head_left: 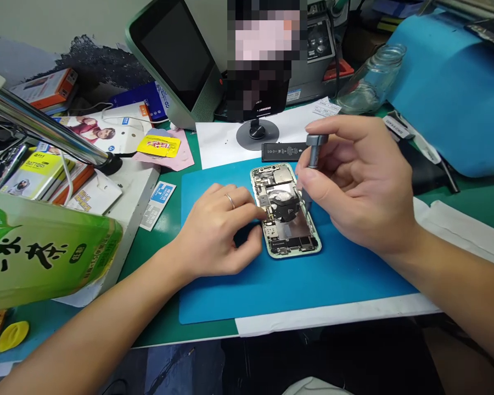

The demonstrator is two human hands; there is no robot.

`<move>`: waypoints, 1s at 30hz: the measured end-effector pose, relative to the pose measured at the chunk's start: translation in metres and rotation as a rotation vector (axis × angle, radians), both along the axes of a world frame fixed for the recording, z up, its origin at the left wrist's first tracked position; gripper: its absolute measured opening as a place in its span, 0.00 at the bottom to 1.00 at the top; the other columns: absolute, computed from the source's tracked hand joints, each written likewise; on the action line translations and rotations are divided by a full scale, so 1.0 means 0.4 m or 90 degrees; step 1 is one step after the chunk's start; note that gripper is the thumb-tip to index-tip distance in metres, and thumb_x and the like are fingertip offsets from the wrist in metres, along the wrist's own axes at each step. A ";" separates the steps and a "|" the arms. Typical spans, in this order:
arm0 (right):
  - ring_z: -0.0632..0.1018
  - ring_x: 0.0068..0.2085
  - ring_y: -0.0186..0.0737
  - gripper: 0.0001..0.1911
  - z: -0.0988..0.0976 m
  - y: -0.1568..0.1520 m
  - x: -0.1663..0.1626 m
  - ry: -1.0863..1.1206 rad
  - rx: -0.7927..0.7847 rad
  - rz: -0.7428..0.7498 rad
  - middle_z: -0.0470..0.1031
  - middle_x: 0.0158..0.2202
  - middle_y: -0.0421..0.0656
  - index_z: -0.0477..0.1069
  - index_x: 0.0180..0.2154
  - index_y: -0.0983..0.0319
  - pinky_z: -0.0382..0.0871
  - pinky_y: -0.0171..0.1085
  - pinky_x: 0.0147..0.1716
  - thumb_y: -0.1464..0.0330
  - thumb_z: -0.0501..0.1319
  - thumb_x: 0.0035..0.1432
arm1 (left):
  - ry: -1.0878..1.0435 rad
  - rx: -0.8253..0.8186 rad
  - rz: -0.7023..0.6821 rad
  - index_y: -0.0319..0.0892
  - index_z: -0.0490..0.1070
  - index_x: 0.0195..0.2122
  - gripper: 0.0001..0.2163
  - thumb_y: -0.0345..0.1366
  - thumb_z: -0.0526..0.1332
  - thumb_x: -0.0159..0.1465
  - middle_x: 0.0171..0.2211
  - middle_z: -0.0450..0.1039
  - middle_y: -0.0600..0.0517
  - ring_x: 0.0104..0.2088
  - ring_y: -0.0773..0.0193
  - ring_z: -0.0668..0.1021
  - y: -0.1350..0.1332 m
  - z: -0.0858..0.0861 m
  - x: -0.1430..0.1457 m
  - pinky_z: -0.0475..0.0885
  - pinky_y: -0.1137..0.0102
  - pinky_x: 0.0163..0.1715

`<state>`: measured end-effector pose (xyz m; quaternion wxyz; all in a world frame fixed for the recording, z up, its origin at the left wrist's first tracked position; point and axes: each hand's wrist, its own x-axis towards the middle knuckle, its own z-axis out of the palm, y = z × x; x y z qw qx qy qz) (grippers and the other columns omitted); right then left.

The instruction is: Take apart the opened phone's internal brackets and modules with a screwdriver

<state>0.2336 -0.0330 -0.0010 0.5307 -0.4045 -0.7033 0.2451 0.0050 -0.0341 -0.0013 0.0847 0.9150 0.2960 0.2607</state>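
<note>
An opened phone [286,211] with a pale green frame lies on a blue mat [296,274], its boards and a round black coil showing. My left hand [220,230], a ring on one finger, rests on the mat and steadies the phone's left edge with curled fingertips. My right hand [360,178] pinches a grey screwdriver [313,156] held upright, its tip down at the phone's right edge. A black battery [282,151] lies just behind the phone.
A green drink carton [45,247] stands at the near left, beside a white lamp base [127,186] with a chrome arm. Boxes and cards clutter the far left. A screen device [177,60], a glass jar [372,79] and a blue sheet [448,93] sit behind.
</note>
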 end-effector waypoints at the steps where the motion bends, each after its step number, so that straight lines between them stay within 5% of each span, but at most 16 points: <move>1: 0.78 0.38 0.39 0.18 -0.002 -0.001 0.003 -0.020 -0.017 0.006 0.75 0.40 0.39 0.70 0.55 0.52 0.77 0.40 0.37 0.71 0.64 0.65 | -0.013 -0.002 0.024 0.39 0.78 0.37 0.08 0.30 0.58 0.66 0.32 0.76 0.50 0.32 0.61 0.75 0.002 -0.002 -0.001 0.62 0.62 0.35; 7: 0.76 0.33 0.38 0.13 0.015 -0.007 0.027 -0.149 -0.046 0.046 0.73 0.38 0.39 0.70 0.54 0.51 0.72 0.40 0.34 0.67 0.60 0.69 | -0.061 -0.051 0.135 0.40 0.75 0.33 0.07 0.29 0.57 0.63 0.31 0.73 0.52 0.31 0.63 0.74 0.022 -0.020 -0.001 0.64 0.65 0.35; 10: 0.77 0.30 0.38 0.14 0.041 -0.009 0.043 -0.327 -0.039 0.105 0.77 0.35 0.38 0.71 0.52 0.53 0.69 0.38 0.29 0.62 0.65 0.66 | -0.072 -0.054 0.157 0.40 0.76 0.33 0.07 0.29 0.58 0.62 0.30 0.73 0.52 0.30 0.64 0.72 0.030 -0.028 -0.001 0.63 0.66 0.34; 15: 0.80 0.27 0.41 0.08 0.039 -0.008 0.056 -0.569 -0.040 0.234 0.82 0.31 0.39 0.75 0.43 0.56 0.62 0.37 0.24 0.61 0.60 0.70 | -0.075 -0.049 0.159 0.41 0.75 0.32 0.07 0.29 0.57 0.62 0.30 0.73 0.52 0.30 0.63 0.72 0.036 -0.034 -0.004 0.63 0.66 0.33; 21: 0.84 0.35 0.39 0.11 0.018 -0.005 0.039 -0.566 -0.029 0.277 0.86 0.42 0.40 0.77 0.48 0.57 0.67 0.35 0.30 0.63 0.57 0.72 | -0.076 -0.063 0.145 0.42 0.74 0.32 0.07 0.30 0.56 0.62 0.30 0.74 0.52 0.33 0.61 0.75 0.040 -0.040 -0.006 0.63 0.64 0.35; 30: 0.84 0.37 0.39 0.07 0.011 -0.005 0.026 -0.549 -0.028 0.308 0.84 0.37 0.39 0.76 0.42 0.56 0.69 0.36 0.33 0.70 0.58 0.70 | -0.061 -0.058 0.152 0.42 0.73 0.32 0.07 0.30 0.55 0.63 0.31 0.74 0.51 0.33 0.60 0.76 0.040 -0.038 -0.006 0.62 0.63 0.34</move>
